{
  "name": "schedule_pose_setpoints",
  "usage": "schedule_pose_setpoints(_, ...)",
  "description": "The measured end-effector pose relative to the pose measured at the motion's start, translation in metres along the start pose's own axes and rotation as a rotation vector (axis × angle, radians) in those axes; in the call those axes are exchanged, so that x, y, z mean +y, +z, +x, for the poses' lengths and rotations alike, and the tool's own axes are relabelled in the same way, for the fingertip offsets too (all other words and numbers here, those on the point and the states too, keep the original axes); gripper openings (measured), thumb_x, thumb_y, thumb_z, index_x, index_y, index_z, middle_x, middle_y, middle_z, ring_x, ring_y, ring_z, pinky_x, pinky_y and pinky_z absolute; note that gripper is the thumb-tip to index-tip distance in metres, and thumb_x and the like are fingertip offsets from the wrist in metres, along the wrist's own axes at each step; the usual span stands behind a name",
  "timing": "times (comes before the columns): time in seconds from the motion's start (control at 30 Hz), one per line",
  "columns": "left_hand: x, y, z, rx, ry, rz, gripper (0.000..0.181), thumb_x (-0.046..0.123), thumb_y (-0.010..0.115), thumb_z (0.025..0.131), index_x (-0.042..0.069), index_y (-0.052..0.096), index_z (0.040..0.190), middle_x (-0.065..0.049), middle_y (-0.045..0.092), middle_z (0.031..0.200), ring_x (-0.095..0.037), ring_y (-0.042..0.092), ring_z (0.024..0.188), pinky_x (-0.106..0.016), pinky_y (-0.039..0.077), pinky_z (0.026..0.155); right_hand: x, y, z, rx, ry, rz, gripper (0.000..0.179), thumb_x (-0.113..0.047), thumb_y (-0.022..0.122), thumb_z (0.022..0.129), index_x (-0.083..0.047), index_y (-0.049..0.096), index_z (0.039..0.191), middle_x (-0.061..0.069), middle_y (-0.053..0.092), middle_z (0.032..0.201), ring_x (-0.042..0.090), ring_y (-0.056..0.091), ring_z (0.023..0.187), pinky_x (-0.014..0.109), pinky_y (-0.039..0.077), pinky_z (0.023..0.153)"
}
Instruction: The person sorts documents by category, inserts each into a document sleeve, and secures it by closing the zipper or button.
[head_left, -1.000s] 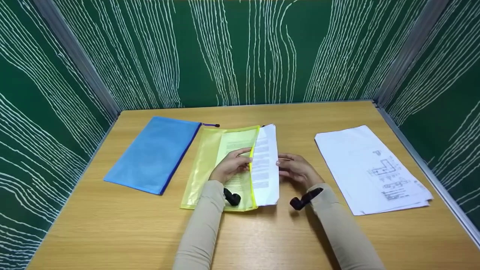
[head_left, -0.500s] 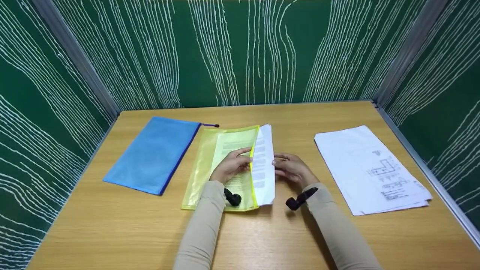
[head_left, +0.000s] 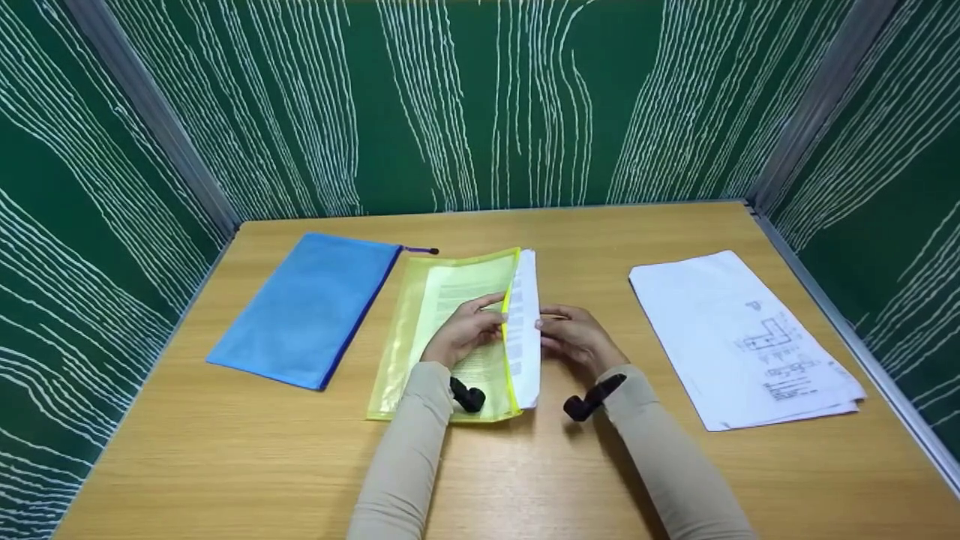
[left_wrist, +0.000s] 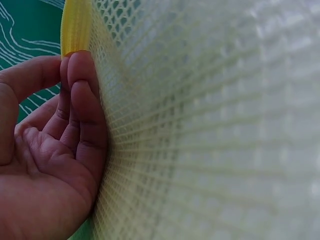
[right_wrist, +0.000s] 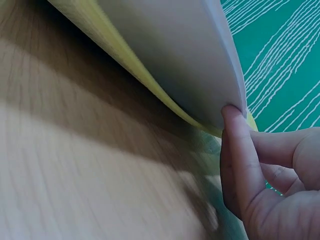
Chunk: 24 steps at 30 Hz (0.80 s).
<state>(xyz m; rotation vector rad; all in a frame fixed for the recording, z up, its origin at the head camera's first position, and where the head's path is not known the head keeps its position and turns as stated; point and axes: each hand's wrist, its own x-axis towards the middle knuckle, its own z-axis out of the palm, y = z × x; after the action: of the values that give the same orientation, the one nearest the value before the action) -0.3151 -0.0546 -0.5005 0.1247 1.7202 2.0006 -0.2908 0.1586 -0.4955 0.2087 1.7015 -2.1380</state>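
A translucent yellow zip folder (head_left: 405,337) with a mesh pattern lies in the middle of the table. Printed papers (head_left: 528,330) are mostly inside it, a strip of them sticking out at its right-hand opening. My left hand (head_left: 466,330) pinches the upper layer of the folder at its yellow zip edge (left_wrist: 76,25). On the other side, my right hand (head_left: 581,335) holds the outer edge of the papers between thumb and fingers. In the right wrist view the sheets (right_wrist: 180,55) bow upward, with the folder's lower yellow edge (right_wrist: 145,75) beneath them.
To the left lies a blue zip folder (head_left: 304,311) with a dark blue zip edge and pull. A separate stack of papers (head_left: 705,322) with a technical drawing lies at the right. Green walls (head_left: 480,105) with white lines enclose the wooden table (head_left: 480,480).
My right hand has moved left, sliding the papers further into the yellow folder, so the strip sticking out is narrower. My left hand stays at the folder's edge.
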Motion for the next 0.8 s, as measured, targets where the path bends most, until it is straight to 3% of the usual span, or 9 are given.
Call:
schedule_pose_setpoints(0.5,0.0,0.002,0.002,-0.008,0.013,-0.032,0.059,0.002,0.059,0.089,0.01,0.043,0.145,0.001,0.062,0.073,-0.01,0.055,0.064,-0.022,0.049,0.06,0.0,0.012,0.003,0.071,0.013,-0.017,0.05,0.004,0.061,0.089,0.005,0.046,0.137,0.007,0.064,0.092,0.012,0.067,0.076,0.021,0.057,0.068)
schedule_pose_setpoints(0.8,0.0,0.002,0.001,-0.003,0.021,-0.027,0.058,0.004,0.059,0.09,0.01,0.043,0.145,0.002,0.064,0.077,-0.009,0.055,0.065,-0.022,0.049,0.061,0.002,0.017,0.005,0.081,-0.039,-0.038,0.048,0.003,0.064,0.088,0.009,0.048,0.133,0.007,0.062,0.094,0.011,0.066,0.072,0.019,0.056,0.064)
